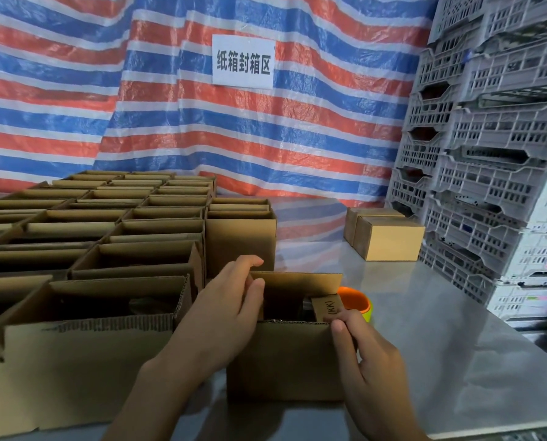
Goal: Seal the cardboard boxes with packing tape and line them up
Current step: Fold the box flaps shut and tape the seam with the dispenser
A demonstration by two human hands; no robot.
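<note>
1. Head view, at the packing bench: I am working on one small box point(284, 358). It stands on the steel table point(456, 329) right in front of me, flaps up and unsealed.
2. My left hand point(224, 316) grips the box's far-left corner, with the fingers curled over the top edge.
3. My right hand point(364, 354) pinches the short side flap point(327, 307), marked "(KK)", at the box's near-right corner.
4. I judge the step in hand to be closing the flaps, ahead of any taping. To do it well:
   - The short side flaps should go down first and lie flat.
   - The two long flaps should then meet in a straight seam with no gap.
   - The box has to stay square on the table so the tape runs true.
5. Inside the box it is dark. Something sits low in it, but I cannot tell what.
6. Left of the box, open boxes point(122, 218) stand in tight rows, wall against wall. Their insides are shadowed and the contents are unclear.
7. Well to the right of the box and further back, two closed boxes point(389, 238) sit side by side. From here I cannot tell whether they are taped.
8. Just behind the box's right side is an orange object point(354, 302) with a green rim. It may be the tape, but I cannot say.
9. Right of the box, grey crates point(488, 138) are stacked high. Behind the box, a white sign point(242, 61) hangs on a striped tarp point(75, 90).
</note>
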